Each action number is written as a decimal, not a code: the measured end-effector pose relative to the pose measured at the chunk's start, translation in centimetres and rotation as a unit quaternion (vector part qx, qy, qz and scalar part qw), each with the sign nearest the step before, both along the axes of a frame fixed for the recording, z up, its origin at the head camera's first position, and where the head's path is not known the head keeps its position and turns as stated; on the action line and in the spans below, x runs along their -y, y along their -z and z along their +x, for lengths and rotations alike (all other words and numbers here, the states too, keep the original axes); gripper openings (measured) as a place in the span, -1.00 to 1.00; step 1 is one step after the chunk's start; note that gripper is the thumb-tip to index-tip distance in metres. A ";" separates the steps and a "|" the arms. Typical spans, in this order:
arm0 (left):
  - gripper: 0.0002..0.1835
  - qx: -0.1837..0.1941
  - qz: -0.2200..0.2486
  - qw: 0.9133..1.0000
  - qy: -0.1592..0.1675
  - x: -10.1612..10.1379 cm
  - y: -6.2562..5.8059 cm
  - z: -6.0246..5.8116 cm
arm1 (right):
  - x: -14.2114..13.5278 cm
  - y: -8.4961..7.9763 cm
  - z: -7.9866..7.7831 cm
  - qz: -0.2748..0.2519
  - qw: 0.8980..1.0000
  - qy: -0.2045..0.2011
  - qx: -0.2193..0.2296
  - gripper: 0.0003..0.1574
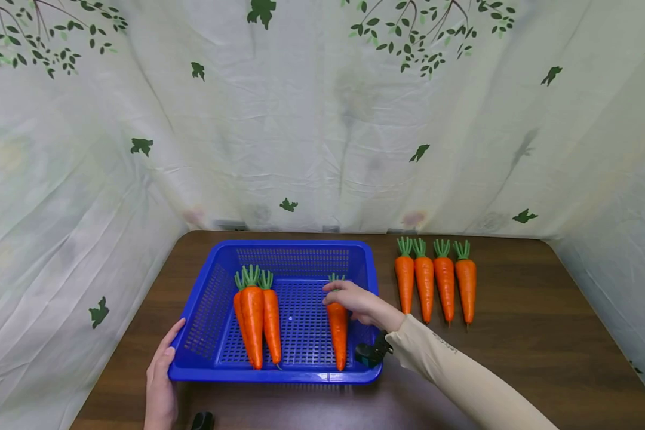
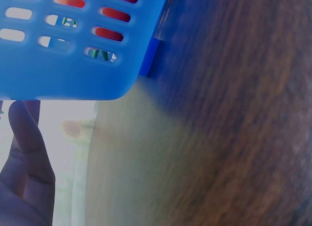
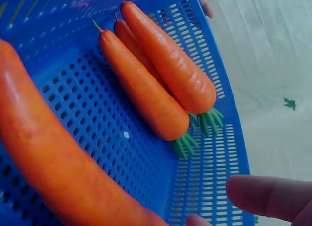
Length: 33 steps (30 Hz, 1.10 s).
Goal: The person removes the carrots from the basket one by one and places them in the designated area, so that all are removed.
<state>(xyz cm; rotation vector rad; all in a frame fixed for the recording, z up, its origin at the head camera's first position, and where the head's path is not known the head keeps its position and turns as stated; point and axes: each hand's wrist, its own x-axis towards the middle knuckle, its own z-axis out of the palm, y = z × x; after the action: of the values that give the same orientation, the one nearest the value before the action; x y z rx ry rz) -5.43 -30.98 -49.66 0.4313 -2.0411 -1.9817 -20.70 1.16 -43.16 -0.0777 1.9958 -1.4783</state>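
A blue plastic basket [image 1: 301, 377] with slotted walls stands on the table. My left hand [image 1: 162, 379] touches its left side, thumb and fingers at the rim; the left wrist view shows fingers [image 2: 30, 138] by the rim. Inside, at the left, several orange carrots [image 1: 254, 325] with green tops lie together, one on top. Farther right, my right hand [image 1: 355, 300] is over the crown of another carrot [image 1: 338, 343]. In the right wrist view this carrot is close to the camera, and the visible fingers [image 3: 265, 193] are extended apart from it. Its crown is partly hidden.
Several more carrots [image 1: 435, 280] lie in a row on the wooden table [image 1: 516, 358], right of the basket, green tops toward the back. A dark object [image 1: 202, 420] is at the front edge of view. A leaf-patterned curtain [image 1: 322, 119] encloses the table's back and sides.
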 end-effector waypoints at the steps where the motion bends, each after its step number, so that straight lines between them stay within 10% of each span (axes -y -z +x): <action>1: -0.48 0.000 0.001 1.000 -0.001 0.0 0.0 0.0 | 0.0 0.1 0.0 -0.003 1.000 0.000 0.004 -0.41; 33: -0.48 -0.004 0.004 1.000 -0.002 0.0 0.1 0.0 | 0.9 1.3 0.0 -0.024 0.999 -0.037 0.017 -0.19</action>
<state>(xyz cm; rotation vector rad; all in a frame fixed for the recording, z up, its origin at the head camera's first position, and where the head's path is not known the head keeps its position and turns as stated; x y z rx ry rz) -5.46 -30.96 -49.73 0.4279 -2.0258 -1.9872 -20.65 0.26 -44.48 -0.1445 1.9091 -1.4710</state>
